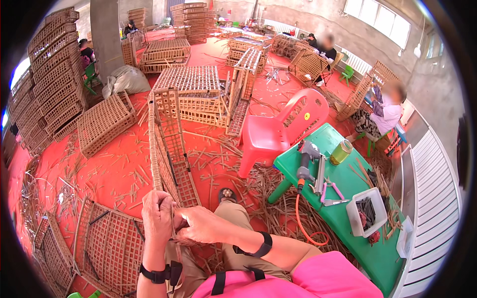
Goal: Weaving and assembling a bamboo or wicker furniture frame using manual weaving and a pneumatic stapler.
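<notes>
A shallow woven basket (166, 149) stands on its side in front of me, its near corner at my hands. My left hand (158, 216) is closed round the near end of its wrapped rim, fingers curled. Close beside it, my right hand (201, 226) is closed on the same edge with bent fingers; whether it also pinches a loose strip I cannot tell. Below the hands a flat brown strip (179, 260) hangs toward my lap. The basket's corner itself is mostly hidden by my fingers.
At right a green table (333, 223) holds a nail gun (307, 161), pink-handled pliers (332, 192), a jar (341, 152) and a white bin (366, 211). A red chair (268, 130) stands behind it. Stacked baskets (57, 74) and cane scraps surround me; a person (382, 111) sits farther right.
</notes>
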`<move>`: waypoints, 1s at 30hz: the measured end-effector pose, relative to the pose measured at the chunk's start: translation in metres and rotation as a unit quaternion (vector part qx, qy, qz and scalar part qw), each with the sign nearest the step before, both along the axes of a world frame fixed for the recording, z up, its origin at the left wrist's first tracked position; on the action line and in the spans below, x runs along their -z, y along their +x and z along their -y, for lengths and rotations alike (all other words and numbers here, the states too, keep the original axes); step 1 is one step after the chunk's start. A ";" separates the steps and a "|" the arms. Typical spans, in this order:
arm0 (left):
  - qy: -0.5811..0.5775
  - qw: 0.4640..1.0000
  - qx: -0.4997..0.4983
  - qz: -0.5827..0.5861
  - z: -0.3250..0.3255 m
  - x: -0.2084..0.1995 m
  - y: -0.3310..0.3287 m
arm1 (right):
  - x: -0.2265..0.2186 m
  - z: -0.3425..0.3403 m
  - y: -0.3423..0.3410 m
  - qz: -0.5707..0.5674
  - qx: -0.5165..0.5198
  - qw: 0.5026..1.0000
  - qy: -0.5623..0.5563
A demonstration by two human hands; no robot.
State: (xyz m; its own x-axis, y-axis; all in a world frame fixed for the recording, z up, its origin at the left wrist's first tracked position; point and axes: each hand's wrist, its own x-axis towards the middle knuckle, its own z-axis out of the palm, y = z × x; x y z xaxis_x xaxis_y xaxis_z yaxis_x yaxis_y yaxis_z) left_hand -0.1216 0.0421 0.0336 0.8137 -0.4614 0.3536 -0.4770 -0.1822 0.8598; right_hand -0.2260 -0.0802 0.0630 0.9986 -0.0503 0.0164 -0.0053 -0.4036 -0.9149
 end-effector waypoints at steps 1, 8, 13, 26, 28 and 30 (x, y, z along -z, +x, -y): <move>-0.005 1.000 -0.002 -0.010 0.000 0.000 0.000 | 0.002 0.000 0.001 0.005 -0.001 1.000 -0.002; -0.011 1.000 -0.002 -0.016 0.000 0.000 -0.001 | -0.003 0.000 0.000 0.013 0.000 1.000 -0.002; -0.033 0.999 0.001 -0.027 0.001 -0.001 -0.002 | -0.002 0.000 -0.001 0.012 0.007 1.000 0.006; -0.054 0.998 0.014 -0.033 0.001 0.004 0.002 | 0.000 0.002 0.000 -0.003 -0.004 1.000 -0.012; -0.062 0.997 0.023 -0.043 0.000 0.005 0.002 | 0.000 0.001 0.000 -0.001 -0.003 1.000 -0.012; -0.070 0.996 0.024 -0.057 0.000 0.006 0.002 | 0.002 0.001 0.000 0.000 -0.004 1.000 -0.008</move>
State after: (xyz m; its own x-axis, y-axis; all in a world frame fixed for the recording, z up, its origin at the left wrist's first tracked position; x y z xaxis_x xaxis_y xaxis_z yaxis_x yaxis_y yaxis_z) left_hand -0.1199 0.0420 0.0274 0.8302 -0.4543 0.3230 -0.3796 -0.0364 0.9245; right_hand -0.2264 -0.0817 0.0610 0.9990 -0.0413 0.0176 -0.0013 -0.4183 -0.9083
